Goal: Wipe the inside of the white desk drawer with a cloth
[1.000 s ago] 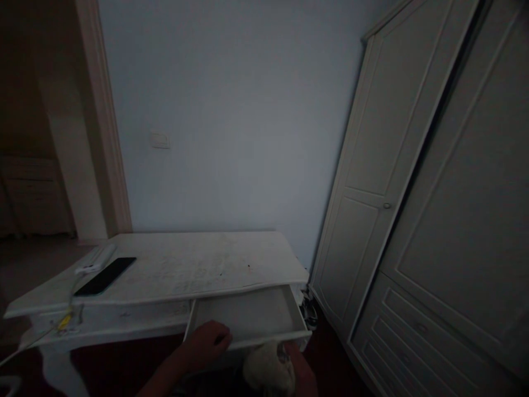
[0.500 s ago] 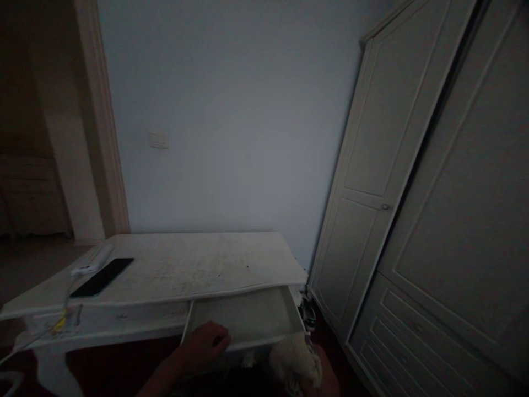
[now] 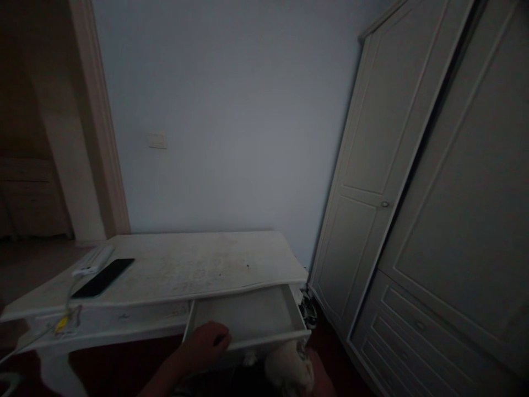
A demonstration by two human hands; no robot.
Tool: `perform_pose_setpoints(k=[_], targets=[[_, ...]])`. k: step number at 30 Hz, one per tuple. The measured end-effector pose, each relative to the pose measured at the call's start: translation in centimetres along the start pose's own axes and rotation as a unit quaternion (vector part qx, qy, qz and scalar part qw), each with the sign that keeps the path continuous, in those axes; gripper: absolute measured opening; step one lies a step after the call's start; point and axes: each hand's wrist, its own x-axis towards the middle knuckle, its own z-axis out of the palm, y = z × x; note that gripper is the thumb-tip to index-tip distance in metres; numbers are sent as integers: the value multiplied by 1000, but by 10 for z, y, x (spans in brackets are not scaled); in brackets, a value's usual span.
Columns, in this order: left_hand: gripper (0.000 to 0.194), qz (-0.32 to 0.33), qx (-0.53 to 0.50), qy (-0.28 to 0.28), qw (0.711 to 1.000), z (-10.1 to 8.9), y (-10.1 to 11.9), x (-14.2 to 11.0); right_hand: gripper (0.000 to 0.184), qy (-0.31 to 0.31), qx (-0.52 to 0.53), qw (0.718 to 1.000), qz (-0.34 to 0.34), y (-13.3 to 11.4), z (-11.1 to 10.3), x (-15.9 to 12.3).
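A white drawer [image 3: 243, 314] is pulled out from the right part of a worn white table [image 3: 198, 259], and its inside shows bare. My left hand [image 3: 206, 342] lies at the drawer's front left corner, its fingers curled over the front edge. Bunched in my right hand [image 3: 320, 377] is a pale cloth [image 3: 287, 364], held low against the right part of the drawer front. The cloth hides most of that hand's fingers.
On the table's left side lie a dark phone [image 3: 103, 277] and a white power strip [image 3: 93, 262] with a cable. A tall white wardrobe [image 3: 363, 220] stands at the right. Dark items [image 3: 308, 309] sit between table and wardrobe. Behind is a wall with a switch [image 3: 157, 140].
My right hand and the cloth have moved slightly down and left, uncovering the drawer's front right corner. My left hand stays on the drawer edge.
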Motion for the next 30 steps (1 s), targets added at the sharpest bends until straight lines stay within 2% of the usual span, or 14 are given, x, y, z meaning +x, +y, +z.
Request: perform_pose_setpoints(k=[3,5,10,13,16,19,23,26,30], targets=[[32,-9,11,-4,1000,-2,3,-1,50,21,11,1000,-6,9,-12,5],[34,-16,20,-13,1000,-4,5,-1,58,30,23,999,-15,4,-12,6],[35,-20,36,-40,998,-10,11,-1,50,-8,5,999,-53,-36,9,2],[37,-25,43,-46,998,-9,9,-1,45,-28,-24,996,-80,-45,19,1],[39,-20,43,-36,998,-5,6,-1,49,-41,-65,993,-86,-29,16,3],[36,-12,27,-20,999,-4,4,-1,55,-38,-102,991,-81,-5,-2,6],[34,-16,27,-21,999,-7,7,-2,34,-49,-59,995,-62,6,-28,11],[35,-15,26,-21,999,-9,9,-2,34,-11,-21,997,-68,-5,-34,15],[38,-15,27,-20,999,-4,4,-1,38,108,-15,992,-64,-27,-26,17]])
